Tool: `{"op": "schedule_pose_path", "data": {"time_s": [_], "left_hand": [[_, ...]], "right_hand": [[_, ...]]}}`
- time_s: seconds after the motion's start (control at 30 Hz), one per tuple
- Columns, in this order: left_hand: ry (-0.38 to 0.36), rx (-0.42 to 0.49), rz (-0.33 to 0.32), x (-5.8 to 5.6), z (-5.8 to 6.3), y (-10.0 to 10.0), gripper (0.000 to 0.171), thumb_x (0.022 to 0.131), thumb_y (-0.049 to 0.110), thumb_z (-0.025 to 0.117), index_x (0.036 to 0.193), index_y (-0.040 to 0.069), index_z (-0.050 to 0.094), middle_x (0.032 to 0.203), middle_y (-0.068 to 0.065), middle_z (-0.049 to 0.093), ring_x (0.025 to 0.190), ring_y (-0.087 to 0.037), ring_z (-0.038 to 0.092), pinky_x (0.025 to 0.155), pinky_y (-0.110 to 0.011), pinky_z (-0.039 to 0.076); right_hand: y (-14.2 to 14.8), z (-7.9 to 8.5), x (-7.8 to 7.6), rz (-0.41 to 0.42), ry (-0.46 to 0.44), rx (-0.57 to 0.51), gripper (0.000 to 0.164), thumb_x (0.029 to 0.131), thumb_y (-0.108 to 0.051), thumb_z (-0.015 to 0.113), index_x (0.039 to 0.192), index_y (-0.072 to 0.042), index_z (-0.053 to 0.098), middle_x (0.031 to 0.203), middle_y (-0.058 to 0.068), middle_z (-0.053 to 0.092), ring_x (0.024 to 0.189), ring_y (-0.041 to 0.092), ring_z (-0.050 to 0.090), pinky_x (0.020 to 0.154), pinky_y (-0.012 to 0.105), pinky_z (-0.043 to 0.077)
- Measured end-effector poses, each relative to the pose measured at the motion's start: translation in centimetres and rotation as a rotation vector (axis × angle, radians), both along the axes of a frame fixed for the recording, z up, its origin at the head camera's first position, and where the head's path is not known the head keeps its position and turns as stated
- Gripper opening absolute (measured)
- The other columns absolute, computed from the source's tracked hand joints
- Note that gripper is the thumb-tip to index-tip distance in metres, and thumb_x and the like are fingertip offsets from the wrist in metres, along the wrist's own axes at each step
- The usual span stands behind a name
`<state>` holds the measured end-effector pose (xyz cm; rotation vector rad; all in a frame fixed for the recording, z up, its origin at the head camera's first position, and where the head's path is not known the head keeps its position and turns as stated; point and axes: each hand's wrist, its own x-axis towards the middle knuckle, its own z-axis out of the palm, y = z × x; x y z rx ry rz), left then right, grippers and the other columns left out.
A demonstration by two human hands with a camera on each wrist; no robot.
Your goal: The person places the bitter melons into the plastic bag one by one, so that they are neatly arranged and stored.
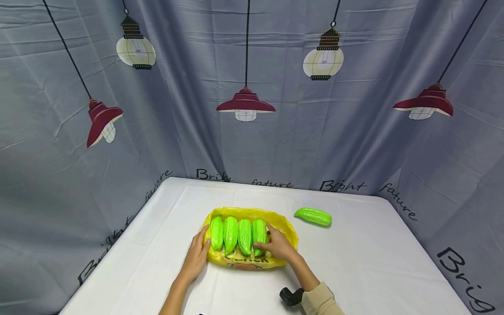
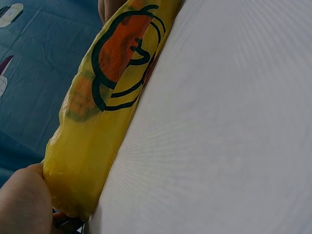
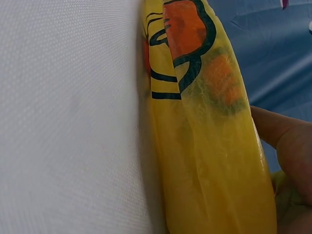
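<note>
A yellow plastic bag (image 1: 291, 232) with a dark and orange print is spread wide like a shallow tray on the white table. Several bright green, ridged bitter melons (image 1: 230, 235) lie side by side in it, upright in the head view. My left hand (image 1: 195, 253) grips the bag's left edge, its thumb beside the leftmost melon. Over the right part of the bag, my right hand (image 1: 279, 245) holds the rightmost melon (image 1: 259, 236) between thumb and fingers. The right wrist view shows the right thumb (image 3: 280, 127) over the bag's rim; the melons are hidden there.
Another green bitter melon (image 1: 313, 216) lies on the white table (image 1: 374, 262), right of the bag and farther back. A black curved object (image 1: 290, 296) is by the right sleeve. Grey curtains (image 1: 189, 131) printed with lamps surround the table's back and sides.
</note>
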<state>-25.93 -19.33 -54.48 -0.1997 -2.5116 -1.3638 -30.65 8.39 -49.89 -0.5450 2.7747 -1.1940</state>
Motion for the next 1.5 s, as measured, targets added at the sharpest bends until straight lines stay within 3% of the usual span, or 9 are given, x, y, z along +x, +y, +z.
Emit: {"op": "schedule_pose_path", "data": {"time_s": [0.23, 0.47, 0.73, 0.83, 1.03, 1.3, 1.5], "left_hand": [[0.046, -0.015, 0.013, 0.0, -0.1, 0.0, 0.047, 0.102, 0.029, 0.033, 0.146, 0.014, 0.026, 0.138, -0.024, 0.032, 0.125, -0.046, 0.031, 0.098, -0.063, 0.025], [0.031, -0.002, 0.012, 0.1, -0.1, 0.1, 0.048, 0.102, 0.03, 0.034, 0.146, 0.015, 0.025, 0.139, -0.024, 0.032, 0.126, -0.046, 0.03, 0.098, -0.063, 0.025], [-0.002, -0.008, -0.002, 0.1, 0.0, 0.0, 0.049, 0.102, 0.031, 0.032, 0.147, 0.015, 0.022, 0.14, -0.024, 0.03, 0.128, -0.045, 0.028, 0.1, -0.062, 0.023], [0.007, -0.021, 0.001, 0.0, 0.0, -0.1, 0.049, 0.102, 0.03, 0.032, 0.147, 0.014, 0.023, 0.14, -0.024, 0.031, 0.127, -0.045, 0.029, 0.1, -0.061, 0.024], [0.012, -0.024, 0.001, 0.0, 0.1, 0.0, 0.049, 0.102, 0.03, 0.033, 0.147, 0.015, 0.023, 0.14, -0.024, 0.031, 0.127, -0.045, 0.029, 0.1, -0.061, 0.024], [0.01, -0.032, 0.01, 0.0, 0.1, -0.1, 0.048, 0.102, 0.03, 0.033, 0.147, 0.015, 0.023, 0.139, -0.024, 0.031, 0.126, -0.046, 0.03, 0.099, -0.062, 0.024], [0.002, -0.03, 0.008, -0.1, -0.1, -0.1, 0.048, 0.102, 0.03, 0.033, 0.147, 0.015, 0.023, 0.14, -0.024, 0.031, 0.127, -0.046, 0.03, 0.1, -0.062, 0.024]], "right_hand": [[0.0, 0.2, -0.1, -0.027, 0.005, -0.022, 0.085, 0.081, -0.037, 0.07, 0.137, 0.011, 0.031, 0.127, 0.03, 0.047, 0.114, 0.041, 0.047, 0.093, 0.051, 0.041], [-0.1, 0.2, -0.2, -0.004, -0.002, -0.031, 0.079, 0.081, -0.033, 0.071, 0.138, 0.007, 0.033, 0.116, 0.024, 0.055, 0.1, 0.035, 0.056, 0.08, 0.044, 0.049], [0.4, 0.5, -0.2, -0.01, -0.024, -0.037, 0.079, 0.082, -0.034, 0.069, 0.139, 0.006, 0.032, 0.122, 0.027, 0.051, 0.106, 0.04, 0.054, 0.085, 0.048, 0.047], [1.1, 1.3, -0.4, -0.02, -0.027, -0.037, 0.077, 0.083, -0.035, 0.069, 0.139, 0.003, 0.034, 0.123, 0.027, 0.05, 0.1, 0.036, 0.057, 0.079, 0.045, 0.05], [3.6, 3.9, -1.8, -0.022, 0.073, -0.059, 0.06, 0.084, -0.029, 0.069, 0.135, -0.007, 0.046, 0.12, 0.02, 0.056, 0.088, 0.022, 0.058, 0.07, 0.034, 0.051], [9.5, 6.8, -4.9, -0.091, 0.27, -0.006, 0.051, 0.085, -0.025, 0.068, 0.13, -0.008, 0.052, 0.116, 0.019, 0.059, 0.097, 0.032, 0.058, 0.079, 0.043, 0.05], [13.5, 7.3, -7.3, -0.108, 0.348, 0.054, 0.047, 0.085, -0.022, 0.069, 0.127, -0.007, 0.056, 0.118, 0.021, 0.057, 0.103, 0.038, 0.054, 0.083, 0.051, 0.046]]}}
